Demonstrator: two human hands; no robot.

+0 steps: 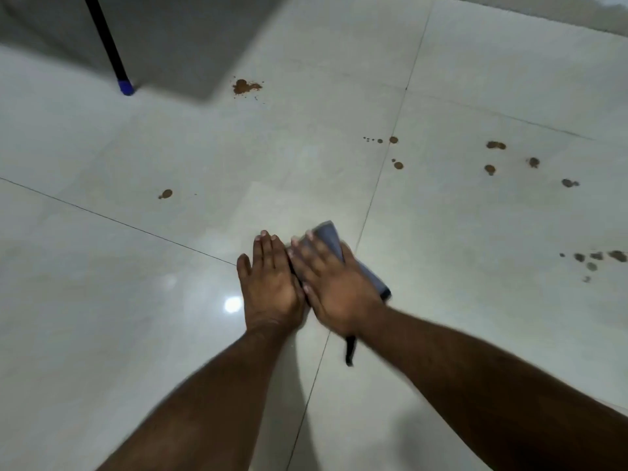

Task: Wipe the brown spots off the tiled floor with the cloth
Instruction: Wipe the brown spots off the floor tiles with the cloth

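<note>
A folded grey-blue cloth lies on the pale tiled floor under my right hand, whose straight fingers press flat on it. My left hand lies flat on the floor just left of the cloth, fingers together, touching the right hand. Brown spots mark the tiles: a large splat far ahead, one spot to the left, a small cluster ahead right, several further right, and a dull group at the right edge.
A black leg with a blue foot stands at the top left, with a dark shadow patch behind it. A dark strap trails from under my right wrist. Grout lines cross the glossy tiles.
</note>
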